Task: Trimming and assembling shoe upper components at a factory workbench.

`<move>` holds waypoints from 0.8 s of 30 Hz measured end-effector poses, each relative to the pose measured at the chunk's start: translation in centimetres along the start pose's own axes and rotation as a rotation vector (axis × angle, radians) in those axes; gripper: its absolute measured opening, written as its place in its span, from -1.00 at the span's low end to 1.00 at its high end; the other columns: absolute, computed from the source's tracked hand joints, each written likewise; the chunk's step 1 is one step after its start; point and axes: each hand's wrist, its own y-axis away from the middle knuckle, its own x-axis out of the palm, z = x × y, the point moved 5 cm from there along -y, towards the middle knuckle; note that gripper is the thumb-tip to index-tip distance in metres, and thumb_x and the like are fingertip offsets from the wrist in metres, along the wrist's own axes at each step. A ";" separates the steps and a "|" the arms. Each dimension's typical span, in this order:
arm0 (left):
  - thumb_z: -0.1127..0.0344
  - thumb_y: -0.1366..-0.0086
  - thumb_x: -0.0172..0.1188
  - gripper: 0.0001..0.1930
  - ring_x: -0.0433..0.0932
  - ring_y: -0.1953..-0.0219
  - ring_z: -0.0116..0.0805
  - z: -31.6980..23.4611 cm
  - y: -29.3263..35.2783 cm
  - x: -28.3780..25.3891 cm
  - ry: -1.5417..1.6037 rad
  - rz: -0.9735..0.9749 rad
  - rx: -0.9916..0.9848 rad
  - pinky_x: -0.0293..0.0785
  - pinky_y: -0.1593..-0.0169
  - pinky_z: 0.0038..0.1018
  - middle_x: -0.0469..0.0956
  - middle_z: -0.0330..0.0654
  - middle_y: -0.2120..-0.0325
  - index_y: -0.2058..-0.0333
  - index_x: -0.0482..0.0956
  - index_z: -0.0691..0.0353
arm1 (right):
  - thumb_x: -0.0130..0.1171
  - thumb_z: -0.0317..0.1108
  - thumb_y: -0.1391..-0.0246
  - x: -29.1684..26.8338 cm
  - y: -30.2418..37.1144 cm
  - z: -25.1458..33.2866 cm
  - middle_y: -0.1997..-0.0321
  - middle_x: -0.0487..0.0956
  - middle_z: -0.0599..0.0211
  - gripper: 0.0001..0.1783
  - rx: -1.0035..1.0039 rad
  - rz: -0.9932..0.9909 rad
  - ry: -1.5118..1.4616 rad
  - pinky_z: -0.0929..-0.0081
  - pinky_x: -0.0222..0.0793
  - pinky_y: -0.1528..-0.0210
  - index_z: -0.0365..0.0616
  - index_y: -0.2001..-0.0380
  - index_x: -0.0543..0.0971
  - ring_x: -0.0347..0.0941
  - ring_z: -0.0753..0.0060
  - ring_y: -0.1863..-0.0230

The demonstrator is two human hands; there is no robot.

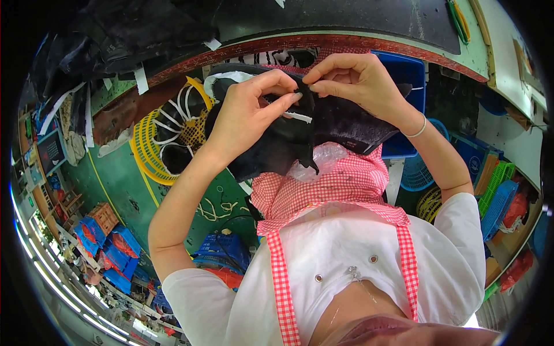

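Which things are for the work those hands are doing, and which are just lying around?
Seems part of the work:
- left hand
- right hand
- black material, pinched by both

Seems just lying around:
- pale strings on the floor
- green basket

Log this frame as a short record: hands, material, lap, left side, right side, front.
left hand: thumb and forefinger pinching a floppy black fabric-like piece with white edging
right hand: thumb and forefinger pinched at that piece's upper edge; exact contact too small to tell
lap: red-and-white checked cloth apron, crumpled clear plastic bag on it
left side: round yellow plastic basket holding black pieces with white strips
right side: blue rectangular plastic bin
front: black-topped workbench with red edge
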 end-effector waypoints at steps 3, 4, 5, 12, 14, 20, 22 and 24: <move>0.38 -0.27 0.22 -0.84 0.59 0.37 -0.53 0.0 0.0 0.1 0.006 0.013 0.002 0.50 0.32 -0.60 0.64 -0.20 0.38 0.22 0.56 0.34 | 0.27 -0.53 -0.07 0.1 -0.2 0.4 0.28 0.66 0.30 -0.77 0.011 -0.050 0.005 0.63 0.53 0.11 -0.31 0.16 0.60 0.59 0.57 0.26; 0.38 -0.27 0.22 -0.84 0.59 0.37 -0.53 0.1 0.0 0.1 0.006 0.011 0.001 0.50 0.32 -0.60 0.64 -0.20 0.38 0.22 0.56 0.34 | 0.29 -0.51 -0.07 0.0 -0.3 0.3 0.29 0.66 0.30 -0.77 -0.028 -0.050 0.030 0.63 0.54 0.13 -0.29 0.17 0.60 0.60 0.57 0.27; 0.38 -0.28 0.22 -0.84 0.59 0.37 -0.52 0.0 -0.1 0.1 0.025 0.006 0.019 0.52 0.31 -0.58 0.64 -0.19 0.38 0.22 0.56 0.34 | 0.30 -0.50 -0.06 -0.1 -0.4 0.4 0.30 0.66 0.29 -0.77 -0.067 -0.054 0.058 0.63 0.54 0.14 -0.28 0.18 0.59 0.60 0.57 0.28; 0.40 -0.29 0.19 -0.84 0.61 0.38 -0.49 -0.3 -0.4 0.1 0.030 -0.001 0.033 0.56 0.30 -0.57 0.64 -0.16 0.38 0.20 0.56 0.35 | 0.36 -0.46 0.03 0.0 -1.4 2.4 0.42 0.64 0.24 -0.60 -0.324 -0.008 0.436 0.57 0.56 0.23 -0.15 0.11 0.47 0.64 0.40 0.34; 0.41 -0.29 0.19 -0.85 0.61 0.39 -0.49 -0.6 -0.5 0.1 0.020 0.012 0.015 0.56 0.30 -0.57 0.64 -0.17 0.39 0.21 0.55 0.35 | 0.39 -0.40 0.07 0.4 -2.1 3.1 0.47 0.62 0.23 -0.43 -0.278 0.140 0.496 0.47 0.53 0.33 -0.09 -0.01 0.36 0.62 0.24 0.39; 0.43 -0.30 0.17 -0.89 0.60 0.43 -0.49 -0.3 -0.5 0.5 0.031 0.054 0.027 0.54 0.34 -0.56 0.64 -0.19 0.42 0.24 0.52 0.34 | 0.34 -0.48 0.07 1.1 -3.3 5.0 0.47 0.59 0.24 -0.33 -0.186 0.328 0.731 0.42 0.49 0.38 -0.03 -0.12 0.28 0.59 0.22 0.44; 0.43 -0.30 0.16 -0.89 0.60 0.43 -0.49 -0.3 -0.3 0.7 0.031 0.057 0.045 0.54 0.34 -0.56 0.63 -0.20 0.42 0.24 0.52 0.33 | 0.34 -0.47 0.07 1.6 -3.5 5.0 0.49 0.59 0.23 -0.32 -0.189 0.348 0.771 0.39 0.47 0.40 -0.03 -0.12 0.27 0.59 0.20 0.45; 0.44 -0.30 0.16 -0.90 0.60 0.44 -0.48 -0.3 -0.1 0.8 0.019 0.054 0.039 0.54 0.34 -0.57 0.62 -0.20 0.43 0.24 0.51 0.34 | 0.35 -0.46 0.07 1.8 -3.4 4.9 0.51 0.58 0.22 -0.31 -0.191 0.362 0.817 0.36 0.44 0.43 -0.03 -0.13 0.27 0.59 0.19 0.46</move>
